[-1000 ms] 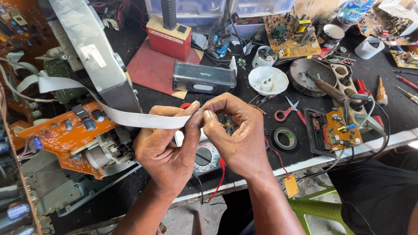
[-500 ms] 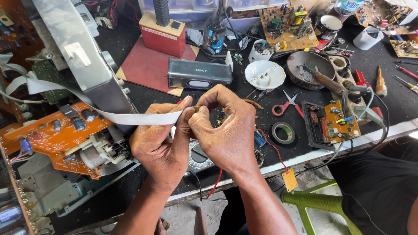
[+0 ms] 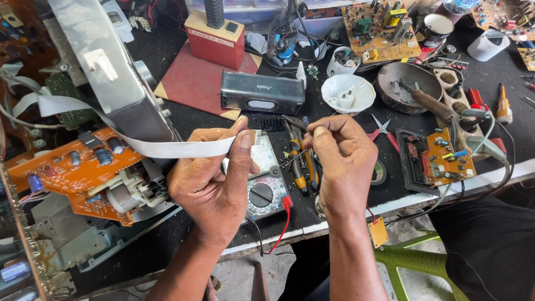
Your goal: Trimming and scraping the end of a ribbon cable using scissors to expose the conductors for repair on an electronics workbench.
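Both hands work above the surface (image 3: pixel 356 206): the left hand (image 3: pixel 214 178) pinches the white ribbon cable (image 3: pixel 167 148) near its free end — the cable's length trailing left toward the orange circuit board (image 3: pixel 72 173). Just right of that end, the right hand (image 3: pixel 343 161) is closed on a thin tool, too small to identify.

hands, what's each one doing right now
Left hand: closed, pinching the white ribbon cable near its end.
Right hand: fingers pinched together; what they hold cannot be told.
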